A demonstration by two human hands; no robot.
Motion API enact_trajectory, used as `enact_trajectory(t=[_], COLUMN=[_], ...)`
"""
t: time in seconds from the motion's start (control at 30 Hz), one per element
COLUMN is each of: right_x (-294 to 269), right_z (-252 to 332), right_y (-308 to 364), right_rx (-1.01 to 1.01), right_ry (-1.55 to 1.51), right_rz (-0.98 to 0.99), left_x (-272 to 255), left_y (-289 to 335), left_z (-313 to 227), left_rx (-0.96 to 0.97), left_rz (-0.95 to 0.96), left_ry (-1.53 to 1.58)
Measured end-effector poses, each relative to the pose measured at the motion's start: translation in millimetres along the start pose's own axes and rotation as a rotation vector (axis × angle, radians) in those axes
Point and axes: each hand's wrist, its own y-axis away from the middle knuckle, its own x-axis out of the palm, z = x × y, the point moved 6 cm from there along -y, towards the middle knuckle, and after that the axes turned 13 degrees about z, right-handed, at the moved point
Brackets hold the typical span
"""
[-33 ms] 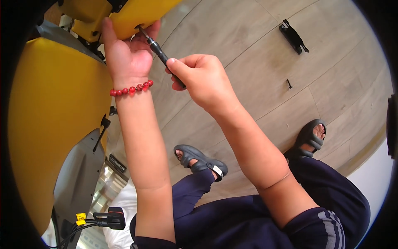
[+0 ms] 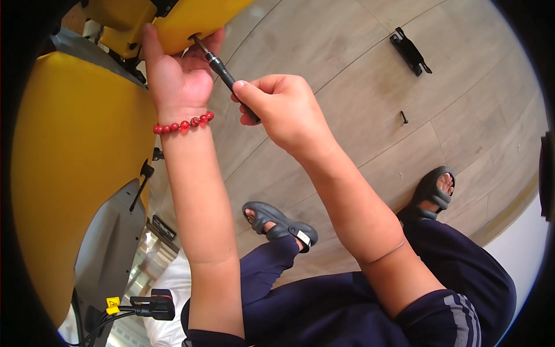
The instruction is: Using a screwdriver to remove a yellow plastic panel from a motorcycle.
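We see the black-handled screwdriver (image 2: 223,73) slanting up and to the left, its metal shaft ending at a small dark hole in the yellow shell part (image 2: 193,20) at the top. In our right hand (image 2: 283,110) its knurled handle is pinched between thumb and curled fingers, the thumb lying along the grip's upper side. Our left hand (image 2: 184,84) is beside the shaft, palm turned toward us, thumb spread away from the other fingers; those go behind the shell part and are mostly hidden, so we cannot tell how firmly they press. Red beads (image 2: 184,125) circle that wrist. Along the left side we have a large yellow panel (image 2: 75,156) and, below, a grey panel (image 2: 110,231) near a black cable connector (image 2: 156,305). On the wood-look floor (image 2: 341,110), well apart, lie a black bracket (image 2: 409,52) and a small black screw (image 2: 404,117).
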Motion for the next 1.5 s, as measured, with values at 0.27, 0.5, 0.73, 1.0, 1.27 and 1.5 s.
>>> enact_trajectory(t=[0.27, 0.5, 0.73, 1.0, 1.27, 1.5], right_x=[-0.6, 2.7, 14.7, 4.9, 10.2, -2.1], right_z=[-17.3, -7.1, -1.8, -8.3, 3.3, 6.5], right_y=[-13.6, -11.7, -18.0, -30.9, -24.4, -24.4], right_rx=[0.105, 0.152, 0.158, 0.024, 0.018, -0.015], right_ry=[-0.165, -0.362, -0.524, -0.406, -0.372, -0.144], right_rz=[0.125, 0.196, 0.424, 0.274, 0.250, 0.094], left_x=[-0.9, 10.9, 6.8, 11.2, 10.9, 10.4], left_y=[-1.0, 6.1, 2.8, 2.6, 7.0, 6.9], left_z=[-0.1, 0.7, 0.0, 0.7, 1.3, 3.7], left_rx=[0.020, 0.038, 0.020, 0.022, 0.060, 0.059], left_rz=[0.028, 0.012, 0.114, 0.153, 0.071, 0.076], left_ry=[-0.001, 0.097, 0.047, 0.050, 0.038, 0.052])
